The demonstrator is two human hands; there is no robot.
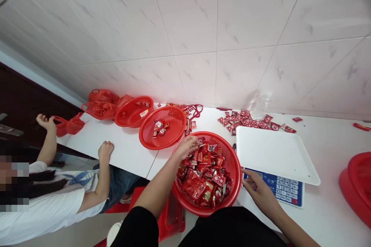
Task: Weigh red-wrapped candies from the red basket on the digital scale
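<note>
A red perforated plastic basket (237, 193) full of small red-wrapped candies (206, 177) stands at the front edge of the table, close against my body. My left hand (188, 147) reaches over its far left rim, loosely bent fingers over the candies; nothing is visibly held. My right hand (258, 188) is at the basket's right side, fingers apart, fingertips by the rim. It lies partly over a blue scale (286, 191) with number keys. A white tray (269, 150) sits on the scale and covers much of it.
Two more red baskets (176, 121) (133, 107) stand left, holding a few candies. Red plastic bags (102, 104) are farther left. Red packets (246, 119) lie scattered by the wall. Another person (58, 197) sits at left. A red tub (352, 181) stands right.
</note>
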